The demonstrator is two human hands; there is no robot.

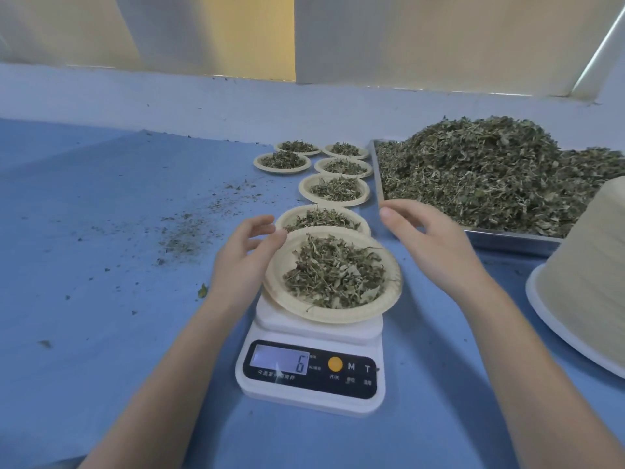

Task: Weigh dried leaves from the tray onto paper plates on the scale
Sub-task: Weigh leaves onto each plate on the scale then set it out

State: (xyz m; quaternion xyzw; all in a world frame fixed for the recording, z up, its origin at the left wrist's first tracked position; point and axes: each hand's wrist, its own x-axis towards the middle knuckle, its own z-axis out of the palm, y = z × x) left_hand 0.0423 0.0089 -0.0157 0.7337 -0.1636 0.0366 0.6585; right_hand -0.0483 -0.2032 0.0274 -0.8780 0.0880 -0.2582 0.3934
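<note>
scale (pixel 313 362): one, white, sitting on the blue table (pixel 84 265) in front of the person; display is showing 6.
plate on scale (pixel 333 275): one paper plate, tilting, its left rim riding higher than the right; it is carrying a loose pile of dried leaves.
filled plates (pixel 334 188): six more paper plates lying on the table beyond the scale, each holding leaves. Four are running back in a line beside the tray, two are sitting further left at the far end. The nearest one is partly hiding behind the plate on the scale.
plate total: seven with leaves.
tray (pixel 514 240): one metal tray, right of the plate line, heaped with a big mound of dried leaves (pixel 490 170).
spare plates (pixel 588 282): one tall stack of unused plates standing at the right edge, partly out of frame; count not readable.
left hand (pixel 241 255): fingers are curling loosely at the left rim of the plate on the scale, thumb is touching the rim; whether it is actually gripping, cannot tell.
right hand (pixel 429 238): hovering above the gap between the plate and the tray corner, fingers relaxed and slightly spread, holding nothing.
crumbs (pixel 189 228): leaf bits lying scattered across the table left of the plates.
</note>
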